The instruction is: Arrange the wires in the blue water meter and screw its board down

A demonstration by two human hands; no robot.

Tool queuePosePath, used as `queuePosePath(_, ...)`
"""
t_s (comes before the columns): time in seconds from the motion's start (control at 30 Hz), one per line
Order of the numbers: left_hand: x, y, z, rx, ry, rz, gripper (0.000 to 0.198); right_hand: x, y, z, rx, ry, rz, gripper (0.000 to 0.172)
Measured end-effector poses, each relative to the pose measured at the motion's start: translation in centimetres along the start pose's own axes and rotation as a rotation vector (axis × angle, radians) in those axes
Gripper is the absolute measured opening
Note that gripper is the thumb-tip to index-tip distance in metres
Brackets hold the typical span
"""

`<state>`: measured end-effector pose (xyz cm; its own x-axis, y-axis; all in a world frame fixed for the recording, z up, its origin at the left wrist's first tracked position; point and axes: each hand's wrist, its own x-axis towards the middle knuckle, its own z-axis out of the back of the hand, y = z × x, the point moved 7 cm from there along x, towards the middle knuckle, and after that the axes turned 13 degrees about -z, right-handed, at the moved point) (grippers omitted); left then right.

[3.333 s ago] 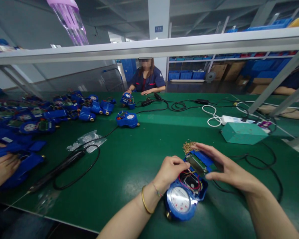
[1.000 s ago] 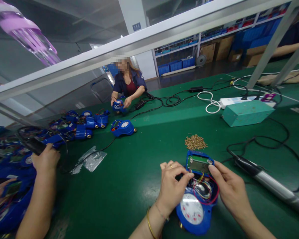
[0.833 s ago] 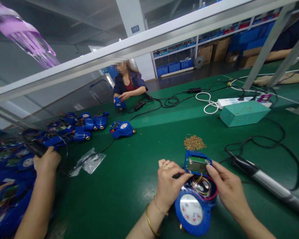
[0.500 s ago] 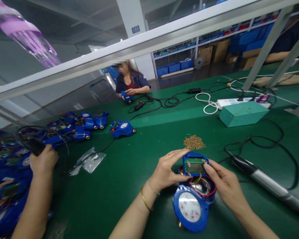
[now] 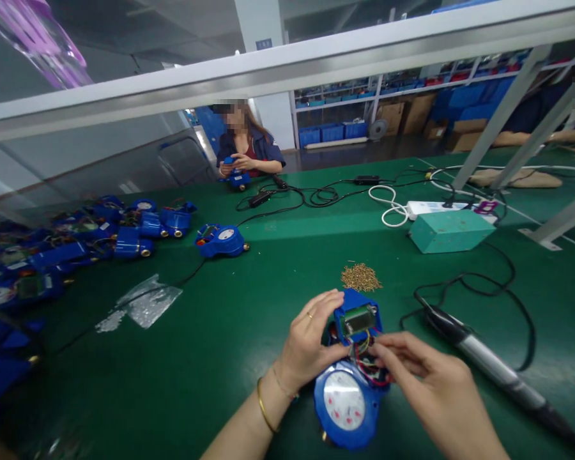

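A blue water meter [image 5: 345, 404] with a round white dial lies on the bench in front of me. Its upper housing stands open, showing a circuit board with a display [image 5: 358, 321]. My left hand [image 5: 311, 335] grips that housing from the left, fingers at its top edge and thumb near the bottom. Red, yellow and black wires [image 5: 364, 365] spill from the cavity between housing and dial. At the cavity's right side my right hand [image 5: 424, 377] is closed, thumb and fingertips pinching the wires. Just beyond the meter is a pile of small brass screws [image 5: 361, 277].
An electric screwdriver [image 5: 489, 361] with a black cord lies at right, below a teal box [image 5: 453, 230] and a power strip [image 5: 421, 208]. Another meter [image 5: 220, 240], a plastic bag [image 5: 151, 300] and many meters [image 5: 131, 239] are at left. A co-worker [image 5: 249, 144] handles a meter opposite.
My right hand has gone from the housing's right edge down to the wires. The neighbouring person's arm at left has left view. The co-worker opposite now has both hands on their meter.
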<state>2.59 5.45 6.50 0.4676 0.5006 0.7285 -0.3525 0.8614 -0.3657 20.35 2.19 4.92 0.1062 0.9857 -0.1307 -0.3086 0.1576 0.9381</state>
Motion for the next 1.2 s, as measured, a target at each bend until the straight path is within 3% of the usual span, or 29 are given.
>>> queuePosePath(0.23, 0.4, -1.4, 0.1, 0.103, -0.077, -0.180, 0.057, -0.3, -2.7, -1.3, 0.012, -0.025, -0.221, 0.041)
queuePosePath(0.43, 0.7, -2.1, 0.0, 0.161, -0.025, -0.277, 0.051, 0.0, -3.5, -2.5, 0.119, 0.010, -0.374, 0.054)
queuePosePath(0.53, 0.9, -2.6, -0.1, 0.221, -0.001, -0.327, 0.048, 0.3, -3.7, -2.5, 0.045, -0.016, -0.349, 0.049)
queuePosePath(0.7, 1.2, -3.0, -0.1, 0.283, 0.029, -0.330, 0.044, 0.4, -2.3, -1.7, -0.193, -0.165, -0.180, 0.038)
queuePosePath(0.9, 1.3, -2.9, -0.2, 0.281, 0.051, -0.317, 0.042, 0.5, -1.4, -1.7, -0.309, -0.202, -0.192, 0.037)
queuePosePath(1.2, 0.9, -2.4, -0.2, 0.230, 0.069, -0.274, 0.048, 1.1, -3.2, -3.3, 0.255, 0.069, -0.512, 0.054)
